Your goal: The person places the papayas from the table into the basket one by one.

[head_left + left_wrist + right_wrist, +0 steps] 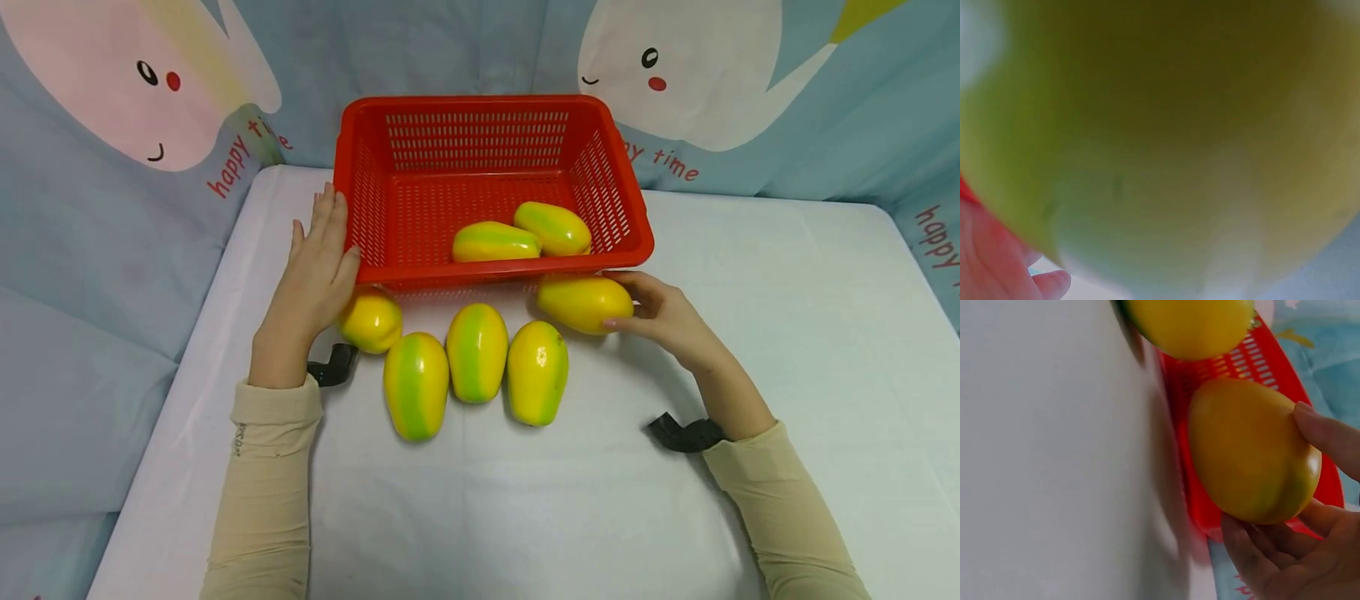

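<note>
While the left hand (318, 267) rests, fingers straight, at the eight o'clock edge of the red basket (435, 274), the right hand (667, 321) grips a yellow fruit (581, 303) just outside, at five o'clock.

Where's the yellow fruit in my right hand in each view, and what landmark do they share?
Head: yellow fruit right of centre, in the right hand.
Left wrist: not in it; another fruit fills most of it.
Right wrist: right of centre, at mid-height.
Shared landmark: the red basket, only a sliver in the left wrist view.
</note>
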Demonstrator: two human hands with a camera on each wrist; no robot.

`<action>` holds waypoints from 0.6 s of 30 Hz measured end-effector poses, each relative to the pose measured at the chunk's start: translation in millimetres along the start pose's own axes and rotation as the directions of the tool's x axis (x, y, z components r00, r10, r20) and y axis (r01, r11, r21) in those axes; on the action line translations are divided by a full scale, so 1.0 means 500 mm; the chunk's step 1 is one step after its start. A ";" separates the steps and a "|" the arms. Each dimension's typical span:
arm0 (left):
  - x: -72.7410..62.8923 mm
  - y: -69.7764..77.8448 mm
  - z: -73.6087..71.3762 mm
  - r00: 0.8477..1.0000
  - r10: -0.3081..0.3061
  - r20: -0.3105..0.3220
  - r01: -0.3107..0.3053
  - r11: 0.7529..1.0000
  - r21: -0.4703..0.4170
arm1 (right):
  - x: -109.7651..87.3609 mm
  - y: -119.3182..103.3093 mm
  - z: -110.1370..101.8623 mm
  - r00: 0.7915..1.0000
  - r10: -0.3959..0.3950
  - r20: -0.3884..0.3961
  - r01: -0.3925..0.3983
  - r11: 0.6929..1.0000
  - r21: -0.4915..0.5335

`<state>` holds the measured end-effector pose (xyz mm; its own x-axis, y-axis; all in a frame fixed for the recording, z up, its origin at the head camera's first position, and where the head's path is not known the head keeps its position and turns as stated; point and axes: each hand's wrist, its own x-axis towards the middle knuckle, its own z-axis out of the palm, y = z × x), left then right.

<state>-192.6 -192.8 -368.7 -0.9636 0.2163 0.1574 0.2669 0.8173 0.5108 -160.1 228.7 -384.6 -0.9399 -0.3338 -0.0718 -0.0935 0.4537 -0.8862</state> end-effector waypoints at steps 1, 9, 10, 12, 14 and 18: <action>0.000 0.000 0.000 1.000 0.000 0.001 0.000 1.000 0.000 | -0.001 -0.001 -0.003 1.000 0.005 0.000 -0.005 1.000 -0.004; 0.001 0.000 0.000 1.000 0.004 0.004 -0.004 1.000 -0.005 | -0.013 -0.012 -0.017 1.000 0.006 0.006 -0.006 1.000 0.008; 0.001 -0.001 0.000 1.000 0.004 0.005 -0.004 1.000 -0.005 | -0.014 -0.014 -0.017 1.000 0.002 0.007 -0.002 1.000 0.013; 0.001 -0.001 0.000 1.000 0.003 0.006 -0.003 1.000 -0.004 | -0.017 -0.018 -0.018 1.000 -0.008 0.009 0.008 1.000 0.022; 0.001 -0.001 0.000 1.000 -0.001 0.007 0.001 1.000 -0.003 | -0.019 -0.023 -0.019 1.000 -0.017 0.010 0.017 0.999 0.027; 0.000 -0.001 0.000 1.000 -0.003 0.007 0.003 1.000 0.001 | -0.023 -0.031 -0.019 0.999 -0.033 0.015 0.033 0.999 0.028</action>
<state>-192.8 -193.1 -368.8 -0.9646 0.2174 0.1495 0.2636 0.8187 0.5102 -150.9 233.4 -365.8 -0.9314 -0.3608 -0.0490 -0.1149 0.4188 -0.9008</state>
